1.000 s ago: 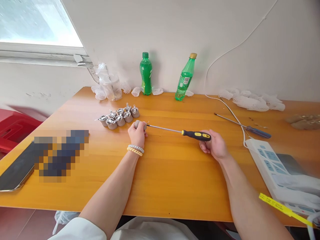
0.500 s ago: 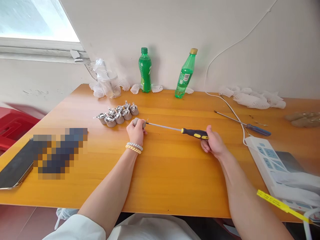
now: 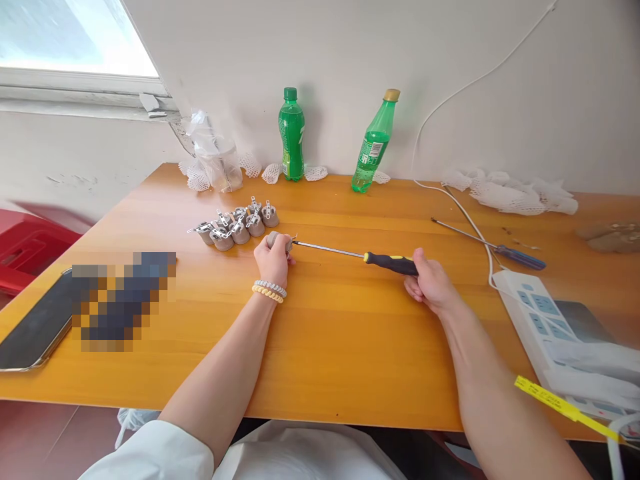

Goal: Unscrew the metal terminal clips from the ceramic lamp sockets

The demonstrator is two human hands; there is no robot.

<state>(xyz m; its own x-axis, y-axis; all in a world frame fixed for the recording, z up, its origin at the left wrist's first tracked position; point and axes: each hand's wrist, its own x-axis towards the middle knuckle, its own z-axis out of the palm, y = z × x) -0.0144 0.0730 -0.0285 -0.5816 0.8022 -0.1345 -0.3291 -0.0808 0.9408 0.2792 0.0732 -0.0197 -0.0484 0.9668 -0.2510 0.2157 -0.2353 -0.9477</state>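
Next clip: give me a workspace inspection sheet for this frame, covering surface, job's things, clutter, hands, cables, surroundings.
Surface: orange wooden table.
Job's things: grey socket in the left hand; black-yellow screwdriver, tip at the socket; grey sockets cluster behind.
Clutter: two green bottles, foam netting, blue screwdriver, phone.
Hands: left hand grips the socket; right hand grips the screwdriver handle.
Cables: white cord to power strip.
Surroundings: white wall, window, red object.
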